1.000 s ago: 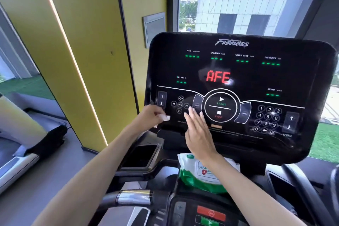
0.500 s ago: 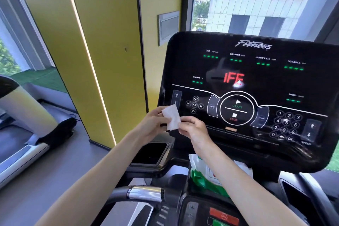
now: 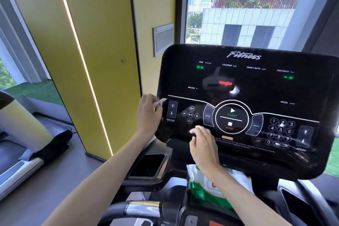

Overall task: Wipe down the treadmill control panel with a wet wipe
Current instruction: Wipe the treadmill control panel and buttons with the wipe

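Pinching wet wipe (image 3: 160, 102), left hand (image 3: 148, 115) hides most; control panel (image 3: 260, 88) cropped right.

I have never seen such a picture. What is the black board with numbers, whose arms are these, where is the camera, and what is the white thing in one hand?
The camera sits on a person's head and looks forward and down, so both arms are that person's own. The black board is a treadmill control panel, with START and STOP in the middle and a number pad on the right. The left hand pinches a small white wet wipe at the panel's left edge. The right hand holds nothing; its fingers touch the panel's lower part, left of STOP. Below the panel lies a green and white pack of wipes, partly hidden by the right wrist.
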Demonstrator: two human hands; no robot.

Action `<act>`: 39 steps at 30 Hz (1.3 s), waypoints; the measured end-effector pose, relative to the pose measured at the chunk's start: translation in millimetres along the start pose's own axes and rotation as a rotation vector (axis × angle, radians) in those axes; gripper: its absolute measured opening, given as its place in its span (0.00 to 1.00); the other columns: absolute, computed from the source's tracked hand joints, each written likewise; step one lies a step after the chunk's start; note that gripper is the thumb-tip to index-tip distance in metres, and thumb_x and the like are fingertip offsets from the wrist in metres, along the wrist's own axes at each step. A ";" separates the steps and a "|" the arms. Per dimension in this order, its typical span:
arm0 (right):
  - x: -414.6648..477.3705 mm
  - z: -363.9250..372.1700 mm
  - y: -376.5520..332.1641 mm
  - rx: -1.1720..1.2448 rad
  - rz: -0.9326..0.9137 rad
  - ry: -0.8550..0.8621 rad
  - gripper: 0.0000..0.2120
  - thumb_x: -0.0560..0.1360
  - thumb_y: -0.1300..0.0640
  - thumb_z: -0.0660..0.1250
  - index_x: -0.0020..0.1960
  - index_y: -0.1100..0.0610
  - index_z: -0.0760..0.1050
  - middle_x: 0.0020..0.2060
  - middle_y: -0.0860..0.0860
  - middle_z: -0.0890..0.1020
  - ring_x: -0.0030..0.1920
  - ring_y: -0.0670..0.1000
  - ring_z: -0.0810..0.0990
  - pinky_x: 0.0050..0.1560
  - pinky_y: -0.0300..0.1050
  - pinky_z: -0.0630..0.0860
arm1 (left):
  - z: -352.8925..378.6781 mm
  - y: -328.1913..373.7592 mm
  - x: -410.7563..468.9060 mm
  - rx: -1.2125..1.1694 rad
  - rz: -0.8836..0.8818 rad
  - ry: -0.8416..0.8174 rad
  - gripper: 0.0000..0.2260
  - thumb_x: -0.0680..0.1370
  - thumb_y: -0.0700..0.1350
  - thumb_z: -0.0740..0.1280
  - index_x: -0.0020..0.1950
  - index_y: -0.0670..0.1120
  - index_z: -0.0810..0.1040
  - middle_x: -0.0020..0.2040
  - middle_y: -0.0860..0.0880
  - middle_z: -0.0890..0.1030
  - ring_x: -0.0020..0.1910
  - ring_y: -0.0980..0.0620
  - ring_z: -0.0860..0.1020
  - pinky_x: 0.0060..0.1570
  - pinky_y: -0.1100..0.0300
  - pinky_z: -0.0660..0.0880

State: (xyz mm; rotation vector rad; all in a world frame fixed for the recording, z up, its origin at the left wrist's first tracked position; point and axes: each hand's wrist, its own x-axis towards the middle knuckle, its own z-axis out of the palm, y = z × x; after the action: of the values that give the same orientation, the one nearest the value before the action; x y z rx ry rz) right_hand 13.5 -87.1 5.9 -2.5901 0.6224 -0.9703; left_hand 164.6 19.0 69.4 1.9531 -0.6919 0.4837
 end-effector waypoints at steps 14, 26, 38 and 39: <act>-22.9 -0.3 38.9 -0.206 -0.196 -0.034 0.15 0.72 0.69 0.62 0.58 0.64 0.74 0.71 0.65 0.60 0.74 0.59 0.54 0.71 0.54 0.55 | 73.7 15.0 -70.9 0.013 0.152 -0.225 0.09 0.70 0.30 0.62 0.43 0.43 0.74 0.41 0.47 0.76 0.38 0.48 0.75 0.36 0.55 0.73; -32.9 -10.2 60.2 -0.204 -0.166 -0.031 0.11 0.71 0.69 0.64 0.53 0.63 0.75 0.71 0.66 0.59 0.74 0.60 0.54 0.72 0.54 0.53 | 69.1 8.8 -59.3 0.048 -0.338 0.030 0.09 0.73 0.32 0.60 0.51 0.41 0.71 0.51 0.45 0.73 0.51 0.44 0.71 0.47 0.55 0.70; -30.8 -35.2 89.5 -0.186 -0.101 0.017 0.08 0.76 0.67 0.59 0.52 0.63 0.74 0.74 0.64 0.53 0.76 0.56 0.46 0.74 0.52 0.49 | 95.4 86.4 -87.9 -0.165 -0.070 0.201 0.11 0.72 0.28 0.64 0.47 0.40 0.79 0.45 0.47 0.72 0.43 0.50 0.74 0.45 0.69 0.70; -30.7 -35.3 90.1 -0.175 -0.100 0.012 0.08 0.76 0.67 0.58 0.52 0.62 0.74 0.74 0.64 0.53 0.76 0.56 0.47 0.74 0.53 0.50 | 89.9 73.9 -81.2 -0.136 -0.146 0.249 0.11 0.72 0.28 0.63 0.49 0.40 0.78 0.48 0.45 0.72 0.46 0.47 0.74 0.49 0.64 0.72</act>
State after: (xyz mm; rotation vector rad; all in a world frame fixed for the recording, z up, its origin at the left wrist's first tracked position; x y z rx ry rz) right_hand -57.2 -153.9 -23.3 -2.7946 0.6116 -1.0041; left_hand 58.9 -66.9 29.9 1.7631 -0.4094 0.5628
